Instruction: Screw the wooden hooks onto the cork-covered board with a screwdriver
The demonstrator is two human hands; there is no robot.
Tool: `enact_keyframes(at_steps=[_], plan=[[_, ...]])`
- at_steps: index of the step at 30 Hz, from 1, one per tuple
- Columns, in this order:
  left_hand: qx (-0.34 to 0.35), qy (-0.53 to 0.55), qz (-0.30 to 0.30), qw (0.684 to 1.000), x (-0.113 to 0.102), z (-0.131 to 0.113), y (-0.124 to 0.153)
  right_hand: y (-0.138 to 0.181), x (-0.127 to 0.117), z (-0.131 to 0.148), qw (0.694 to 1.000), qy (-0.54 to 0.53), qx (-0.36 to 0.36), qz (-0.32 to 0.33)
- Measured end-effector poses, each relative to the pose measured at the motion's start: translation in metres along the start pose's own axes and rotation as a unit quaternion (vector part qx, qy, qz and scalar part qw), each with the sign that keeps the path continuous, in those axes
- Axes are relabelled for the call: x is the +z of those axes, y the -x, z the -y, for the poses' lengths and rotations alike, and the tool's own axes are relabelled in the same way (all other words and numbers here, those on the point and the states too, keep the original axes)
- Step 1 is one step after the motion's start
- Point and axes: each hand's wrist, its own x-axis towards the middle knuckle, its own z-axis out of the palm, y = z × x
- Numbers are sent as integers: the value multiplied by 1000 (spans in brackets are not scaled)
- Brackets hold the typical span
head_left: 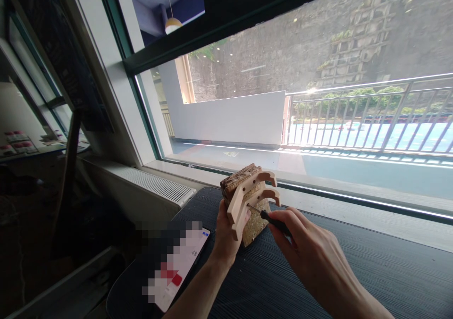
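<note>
My left hand [226, 236] grips a block-shaped piece [256, 227] with a rough, straw-coloured face and a brown, bark-like top. Two pale wooden brackets with hooked ends, an upper bracket [247, 187] and a lower bracket [260, 197], lie against its face and have dark round holes. In my right hand [307, 243] is a screwdriver [278, 222] with a black handle, held between thumb and fingers. Its thin metal shaft points left, and the tip meets the lower bracket near a hole. My left fingers are partly hidden behind the block and brackets.
A lit phone [184, 272] lies on the dark ribbed table [339, 236] left of my left arm. Behind the table run a window sill [300, 201] and a large window. A white vented heater cover [155, 182] stands at the left, beyond the table's rounded edge.
</note>
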Motion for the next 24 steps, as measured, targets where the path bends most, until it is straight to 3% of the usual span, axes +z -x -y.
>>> enact_keyframes(at_steps=[4, 9, 17, 24], plan=[[-1, -10, 3, 1000, -1, 2, 1, -1, 3, -4, 999, 27, 17, -40], [7, -7, -1, 1000, -3, 7, 1, -2, 2, -5, 998, 22, 66, -5], [3, 8, -7, 1000, -1, 0, 1, 2, 9, -2, 999, 18, 27, -18], [-22, 16, -32, 999, -3, 10, 2, 2, 10, -3, 994, 12, 106, 0]])
